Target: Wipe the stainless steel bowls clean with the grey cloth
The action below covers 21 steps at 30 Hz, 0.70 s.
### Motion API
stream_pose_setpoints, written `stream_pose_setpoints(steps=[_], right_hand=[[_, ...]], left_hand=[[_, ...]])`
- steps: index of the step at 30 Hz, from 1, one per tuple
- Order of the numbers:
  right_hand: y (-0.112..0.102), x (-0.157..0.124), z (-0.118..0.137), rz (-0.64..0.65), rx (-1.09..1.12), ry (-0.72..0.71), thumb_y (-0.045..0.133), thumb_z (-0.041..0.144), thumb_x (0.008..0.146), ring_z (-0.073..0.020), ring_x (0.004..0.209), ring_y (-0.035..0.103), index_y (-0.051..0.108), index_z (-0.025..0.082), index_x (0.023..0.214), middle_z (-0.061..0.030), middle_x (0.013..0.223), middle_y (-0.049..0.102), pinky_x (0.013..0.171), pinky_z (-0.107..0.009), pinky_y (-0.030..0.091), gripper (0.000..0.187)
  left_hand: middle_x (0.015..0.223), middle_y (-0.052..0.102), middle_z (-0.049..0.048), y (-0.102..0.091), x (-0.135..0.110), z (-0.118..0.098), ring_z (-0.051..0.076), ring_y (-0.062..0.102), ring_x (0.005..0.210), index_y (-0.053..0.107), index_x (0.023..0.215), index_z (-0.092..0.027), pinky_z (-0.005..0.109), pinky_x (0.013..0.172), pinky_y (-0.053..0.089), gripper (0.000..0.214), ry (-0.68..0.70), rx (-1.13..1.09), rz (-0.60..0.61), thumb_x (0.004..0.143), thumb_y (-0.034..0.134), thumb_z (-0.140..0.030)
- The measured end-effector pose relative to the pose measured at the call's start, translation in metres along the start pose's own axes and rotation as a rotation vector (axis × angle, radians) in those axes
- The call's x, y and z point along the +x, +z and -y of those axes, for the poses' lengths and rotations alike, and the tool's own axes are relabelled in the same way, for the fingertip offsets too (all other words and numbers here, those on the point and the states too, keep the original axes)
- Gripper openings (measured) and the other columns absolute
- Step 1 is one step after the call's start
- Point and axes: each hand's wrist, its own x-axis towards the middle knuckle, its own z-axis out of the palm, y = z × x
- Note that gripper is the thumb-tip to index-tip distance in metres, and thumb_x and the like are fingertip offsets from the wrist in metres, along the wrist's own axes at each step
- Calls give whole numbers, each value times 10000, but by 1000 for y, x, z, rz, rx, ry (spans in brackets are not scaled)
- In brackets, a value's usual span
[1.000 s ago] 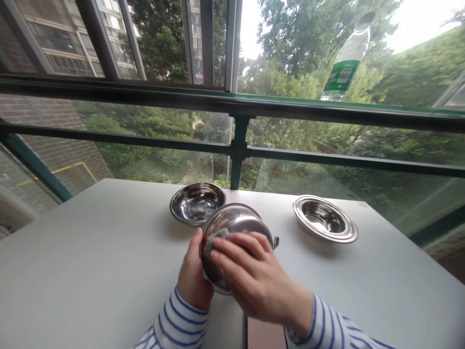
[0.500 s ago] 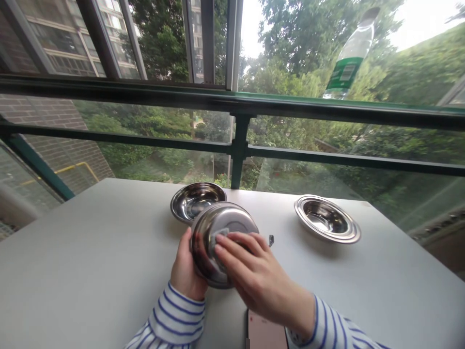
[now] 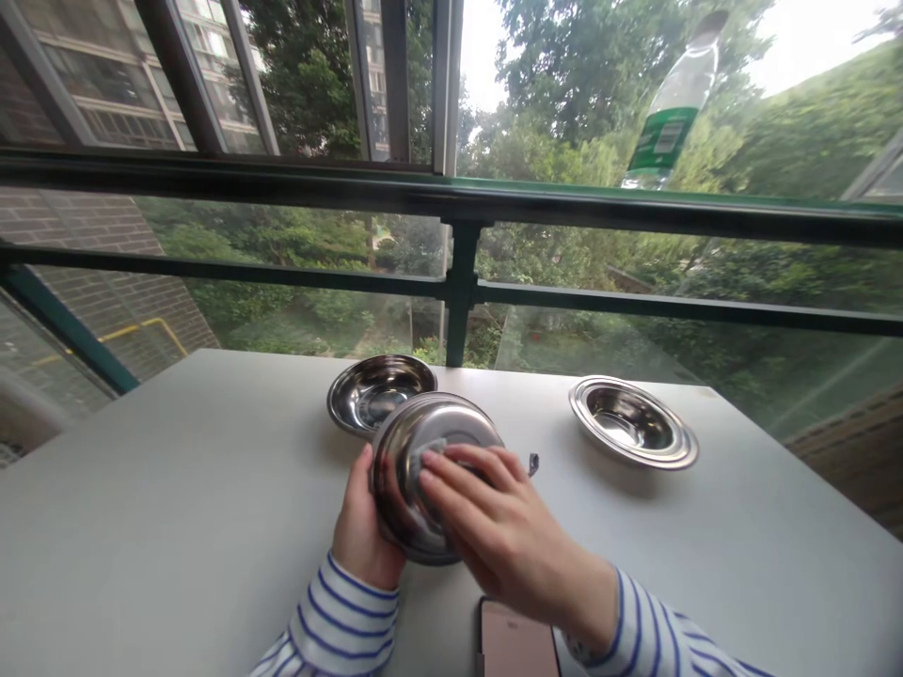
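A shiny metal bowl (image 3: 402, 498) is held bottom side up and tilted above the table. My left hand (image 3: 367, 527) grips it at its left side, thumb along the edge and the other fingers hidden beneath. Across the bowl's bottom lies my right hand (image 3: 500, 517), its fingertips pressing a small pale grey piece (image 3: 427, 454) against the metal. Whether that piece is a cloth or a label I cannot tell. A small dark shiny bit (image 3: 534, 463) shows just past the right hand's knuckles.
Two more metal bowls, a left one (image 3: 367, 376) and a wide-rimmed right one (image 3: 677, 451), stand upright on the white table (image 3: 212, 489). A phone (image 3: 518, 644) lies at the near edge. Behind, a plastic bottle (image 3: 663, 141) stands by the dark green railing (image 3: 282, 183).
My right hand has shifted very slightly right over the bowl's bottom, and the small dark bit beside it has moved right too. My left hand keeps its grip.
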Motion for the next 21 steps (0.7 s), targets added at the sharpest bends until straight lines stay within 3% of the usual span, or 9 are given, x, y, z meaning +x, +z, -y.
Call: stream_pose_setpoints(steps=[3,5,8,12,14,17,19,21], right_hand=[[1,2,18,44,-16,-127,393,190,923,-215,1241,353,447,175,1300,-1,1404,405,990,-405,303,381],[0,4,19,43,-27,-131,381,188,931,-208,1250,340,440,182,1307,6,1411,394,1003,-399,288,380],[-3,5,2,-11,-37,-22,400,204,921,-228,1238,360,430,158,1314,-48,1386,431,990,-408,315,397],[-7,5,-26,-127,-36,228,389,181,911,-247,1199,415,408,135,1324,-123,1315,498,942,-426,391,417],[-7,4,-28,-149,-22,264,373,162,909,-248,1188,425,403,122,1327,-135,1302,507,934,-434,411,421],[-2,3,-12,-87,-8,73,397,177,899,-255,1222,388,437,108,1303,-105,1344,473,986,-453,384,412],[4,2,5,-30,-10,-109,403,189,906,-228,1244,372,509,148,1241,-30,1344,484,1069,-447,299,354],[9,2,16,-59,-40,-231,413,170,907,-204,1259,362,573,185,1159,10,1317,512,1119,-464,205,299]], left_hand=[[679,709,64,2,-5,-3,169,682,691,671,874,-92,280,779,532,346,-117,-36,23,889,406,-314],[648,697,49,3,-8,-2,150,674,649,667,880,-89,254,766,531,337,-154,-44,28,888,417,-313],[716,713,80,3,-7,3,181,682,730,660,960,-70,289,792,527,340,-96,-14,62,880,439,-315],[871,726,90,0,0,11,208,673,850,632,1071,-106,315,830,516,300,33,0,-13,830,537,-256],[891,725,92,0,1,13,208,674,847,628,1079,-108,310,817,521,304,43,1,-22,816,556,-242],[794,724,87,2,-3,9,184,683,736,657,984,-89,279,720,548,271,-8,-24,21,837,524,-275],[675,703,65,4,-7,3,146,668,614,671,857,-88,224,614,546,270,-102,-50,14,851,503,-299],[605,681,53,7,-12,-1,119,642,530,669,785,-89,184,529,525,288,-192,-68,-1,853,499,-311]])
